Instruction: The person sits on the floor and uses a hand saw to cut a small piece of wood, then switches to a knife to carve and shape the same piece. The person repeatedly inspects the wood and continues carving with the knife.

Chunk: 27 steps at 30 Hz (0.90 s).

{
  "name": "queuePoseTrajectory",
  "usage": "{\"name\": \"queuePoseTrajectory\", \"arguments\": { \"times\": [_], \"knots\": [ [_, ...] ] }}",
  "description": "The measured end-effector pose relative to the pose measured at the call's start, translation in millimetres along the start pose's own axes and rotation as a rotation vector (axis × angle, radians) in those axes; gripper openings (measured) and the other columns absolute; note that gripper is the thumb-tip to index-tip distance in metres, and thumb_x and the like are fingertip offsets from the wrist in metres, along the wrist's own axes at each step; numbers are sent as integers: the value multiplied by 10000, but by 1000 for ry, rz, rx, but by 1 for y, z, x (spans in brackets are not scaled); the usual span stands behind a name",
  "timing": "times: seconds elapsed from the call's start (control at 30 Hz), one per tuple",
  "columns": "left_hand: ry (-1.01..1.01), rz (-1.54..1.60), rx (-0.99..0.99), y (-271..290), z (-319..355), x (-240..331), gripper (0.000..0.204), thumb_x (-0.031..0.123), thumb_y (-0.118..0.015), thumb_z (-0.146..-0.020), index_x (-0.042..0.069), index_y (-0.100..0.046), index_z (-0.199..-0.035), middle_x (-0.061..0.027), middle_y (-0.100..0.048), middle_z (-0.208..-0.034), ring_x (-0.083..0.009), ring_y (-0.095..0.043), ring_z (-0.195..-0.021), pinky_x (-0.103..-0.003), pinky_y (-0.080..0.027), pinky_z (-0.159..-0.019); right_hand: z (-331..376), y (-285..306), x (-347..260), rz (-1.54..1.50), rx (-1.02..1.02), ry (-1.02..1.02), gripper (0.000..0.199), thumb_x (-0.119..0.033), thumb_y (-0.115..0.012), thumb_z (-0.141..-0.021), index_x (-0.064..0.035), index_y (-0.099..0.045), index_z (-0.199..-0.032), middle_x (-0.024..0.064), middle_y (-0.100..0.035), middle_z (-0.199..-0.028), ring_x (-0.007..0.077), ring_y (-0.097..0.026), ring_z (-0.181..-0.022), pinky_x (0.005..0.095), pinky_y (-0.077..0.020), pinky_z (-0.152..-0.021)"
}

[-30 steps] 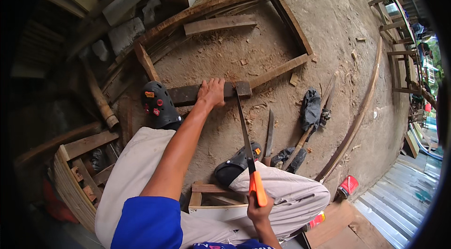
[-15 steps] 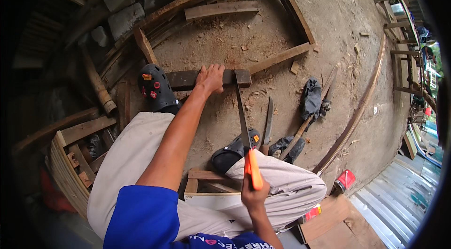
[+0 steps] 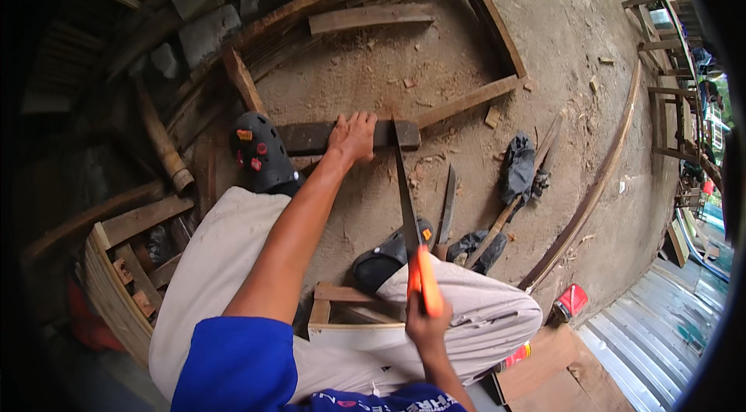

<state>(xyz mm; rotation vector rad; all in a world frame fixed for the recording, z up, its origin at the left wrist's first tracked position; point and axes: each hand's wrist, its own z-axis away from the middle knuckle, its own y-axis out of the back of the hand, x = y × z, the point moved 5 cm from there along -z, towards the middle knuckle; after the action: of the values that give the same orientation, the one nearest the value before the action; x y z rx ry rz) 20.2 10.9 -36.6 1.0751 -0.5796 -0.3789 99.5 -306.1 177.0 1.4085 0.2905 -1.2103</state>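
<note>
A dark wooden beam [image 3: 303, 137] lies across the ground ahead of me, beside my left shoe [image 3: 263, 154]. My left hand [image 3: 354, 137] presses down on it, fingers bent over its far side. In my right hand [image 3: 427, 325] is a handsaw [image 3: 407, 206] with an orange handle, gripped near my right knee. Its blade slants away from me and its far part sits in a cut close to the beam's right end. The end piece right of the cut is still joined or touching; I cannot tell which.
A wooden frame [image 3: 493, 19] lies beyond the beam, with a loose board [image 3: 369, 18] inside it. Right of the saw lie a machete [image 3: 447, 206] and black plastic [image 3: 517, 167] around tools. A long pole [image 3: 594, 194] and a red can [image 3: 573, 299] are farther right.
The whole view has shifted slightly, so things appear a little right and lower. Both hands keep their holds, and the saw stays in the same cut with little visible movement.
</note>
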Motion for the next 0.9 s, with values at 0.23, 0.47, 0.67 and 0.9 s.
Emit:
{"name": "queuePoseTrajectory", "arguments": {
  "times": [0.23, 0.47, 0.67, 0.9],
  "knots": [
    [8, -4, -32, 4, 0, 1, 811, 343, -898, -632, 78, -511, -1293, -112, -575, -1243, -293, -542, -1229, -520, -392, -1018, -66, -58, 4, -81, 50, -59, 90, -85, -657, -897, 2, -637, -908, 190, -617, -701, 276, -636, -604, 394, -492, -584],
    [2, -13, 8, -7, -3, -2, 817, 362, -892, -643, 85, -505, -1306, -115, -568, -1257, -300, -534, -1240, -554, -386, -1018, -28, -20, -13, -58, 113, 63, 175, -82, -656, -907, 15, -693, -1048, 168, -665, -717, 245, -687, -633, 366, -509, -585],
    [19, 22, -84, 3, -3, 0, 805, 330, -884, -638, 85, -509, -1306, -112, -572, -1255, -284, -535, -1252, -539, -382, -1034, -100, -72, 13, -120, 72, -4, 148, -108, -675, -909, 25, -629, -865, 161, -574, -634, 207, -559, -551, 371, -453, -558],
    [22, -1, -43, 1, 0, 2, 798, 328, -891, -625, 78, -512, -1281, -103, -578, -1243, -280, -537, -1251, -512, -389, -1035, -26, -15, -12, -68, 62, 11, 127, -63, -669, -877, 8, -673, -983, 195, -671, -773, 315, -705, -713, 399, -524, -654]
  ]
}}
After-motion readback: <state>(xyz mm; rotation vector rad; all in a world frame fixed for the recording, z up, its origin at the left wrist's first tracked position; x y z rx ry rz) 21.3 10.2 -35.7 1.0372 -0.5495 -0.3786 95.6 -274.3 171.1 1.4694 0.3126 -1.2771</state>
